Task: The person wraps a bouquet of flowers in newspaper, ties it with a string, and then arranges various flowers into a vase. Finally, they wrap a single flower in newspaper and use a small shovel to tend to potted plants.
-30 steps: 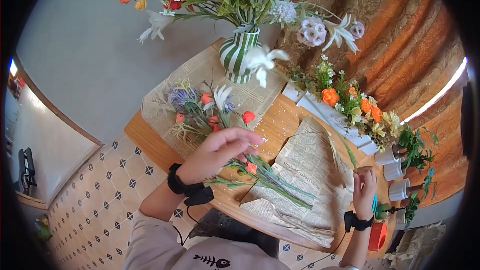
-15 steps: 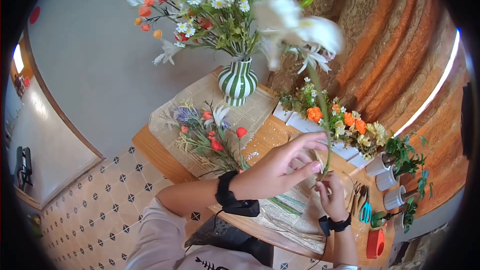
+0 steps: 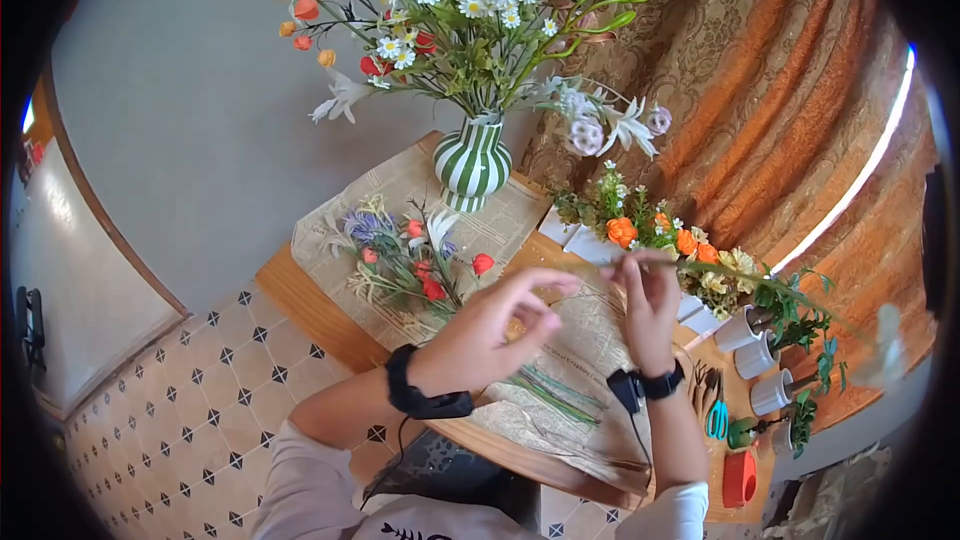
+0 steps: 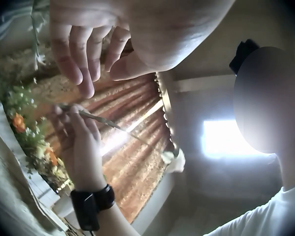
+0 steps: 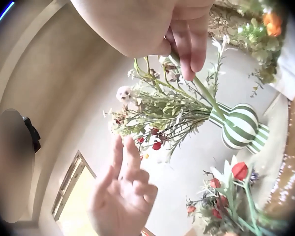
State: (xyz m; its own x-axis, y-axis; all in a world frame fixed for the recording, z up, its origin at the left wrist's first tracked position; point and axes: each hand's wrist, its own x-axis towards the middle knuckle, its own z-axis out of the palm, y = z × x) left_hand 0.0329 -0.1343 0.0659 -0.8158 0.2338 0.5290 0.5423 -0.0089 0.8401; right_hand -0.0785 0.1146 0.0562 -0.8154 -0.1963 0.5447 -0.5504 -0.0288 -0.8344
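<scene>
Head view: right hand (image 3: 650, 310) pinches a stem (image 3: 760, 280) right of the vase (image 3: 472, 168); left hand (image 3: 490, 340), fingers loosely parted, holds nothing. Left wrist: bloom (image 4: 176, 161) farthest from vase; its weight could twist a slack pinch. Right wrist: stem overlaps vase; careless swinging could topple it.

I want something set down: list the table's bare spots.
The paper is bare between the vase and the bouquet. A smaller patch of wood, sprinkled with white bits, lies between that paper and the planter, though the left hand is near. The table's right end is crowded: scissors, a red item, pots.
</scene>
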